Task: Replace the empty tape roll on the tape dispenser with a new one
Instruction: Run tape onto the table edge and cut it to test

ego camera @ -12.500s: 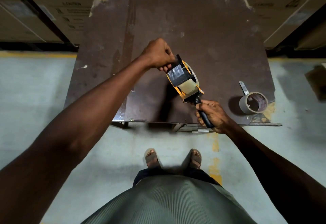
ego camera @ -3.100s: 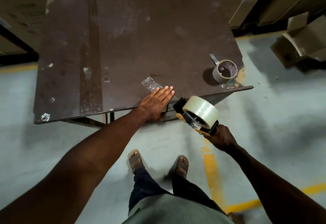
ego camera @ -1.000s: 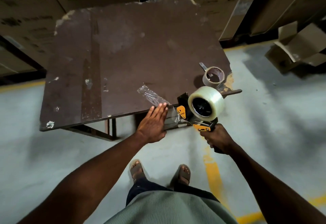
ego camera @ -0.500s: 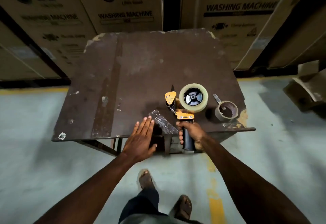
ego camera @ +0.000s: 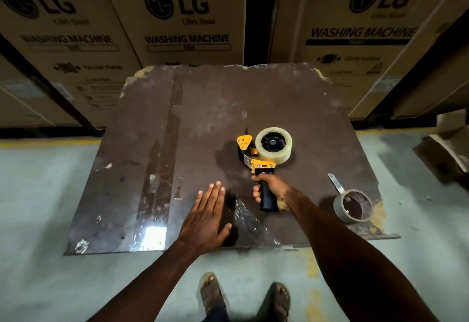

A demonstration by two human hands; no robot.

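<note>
The yellow and black tape dispenser (ego camera: 256, 163) lies on the brown table (ego camera: 203, 108) with a full clear tape roll (ego camera: 273, 144) mounted on its hub. My right hand (ego camera: 269, 187) grips its black handle. My left hand (ego camera: 206, 216) is flat with straight fingers over the table near the front edge, just left of a crumpled piece of clear plastic wrap (ego camera: 250, 222). The empty cardboard tape core (ego camera: 353, 206) stands near the table's front right corner, with a short tape tail sticking out.
Large LG washing machine cartons (ego camera: 182, 17) stand behind the table. A torn cardboard box (ego camera: 446, 151) lies on the floor at the right. A shiny tape strip (ego camera: 152, 235) runs down the table's left part. My sandalled feet (ego camera: 243, 296) are on the concrete floor.
My right hand has set the dispenser further onto the table, away from the front edge. My left hand has moved onto the table beside the plastic wrap. The view has tilted up.
</note>
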